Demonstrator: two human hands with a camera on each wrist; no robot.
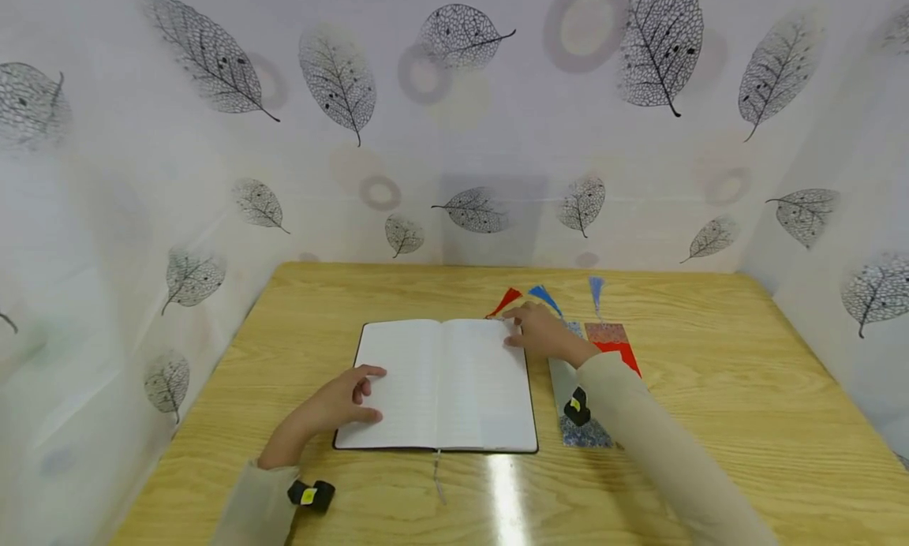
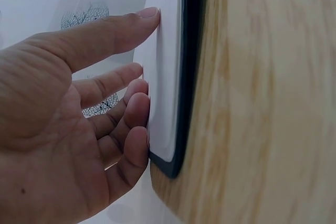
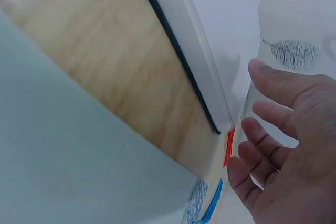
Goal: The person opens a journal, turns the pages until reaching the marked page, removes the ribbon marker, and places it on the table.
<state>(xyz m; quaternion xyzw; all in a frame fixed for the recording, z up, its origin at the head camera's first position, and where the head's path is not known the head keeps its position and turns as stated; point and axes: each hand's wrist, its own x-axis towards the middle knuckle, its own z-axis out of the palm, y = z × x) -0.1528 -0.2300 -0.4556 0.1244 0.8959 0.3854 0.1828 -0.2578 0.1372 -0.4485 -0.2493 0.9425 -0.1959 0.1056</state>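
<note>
An open notebook [image 1: 398,388] with a dark cover and faintly lined white pages lies on the table. My left hand [image 1: 341,404] rests on its left page, thumb and fingers apart; in the left wrist view the fingertips [image 2: 137,109] meet the paper near the edge. At the upper right corner of the right page is my right hand [image 1: 541,330], its fingers loosely bent with nothing gripped. A red tassel [image 1: 506,301] sticks out above the notebook's top edge near those fingers; what it hangs from is mostly hidden.
Right of the notebook lie a pale bookmark [image 1: 564,380] with a blue tassel [image 1: 545,297] and a red-patterned bookmark [image 1: 616,342] with a lilac-blue tassel [image 1: 596,293], partly under the right forearm. A thin ribbon [image 1: 438,479] trails from the notebook's lower edge.
</note>
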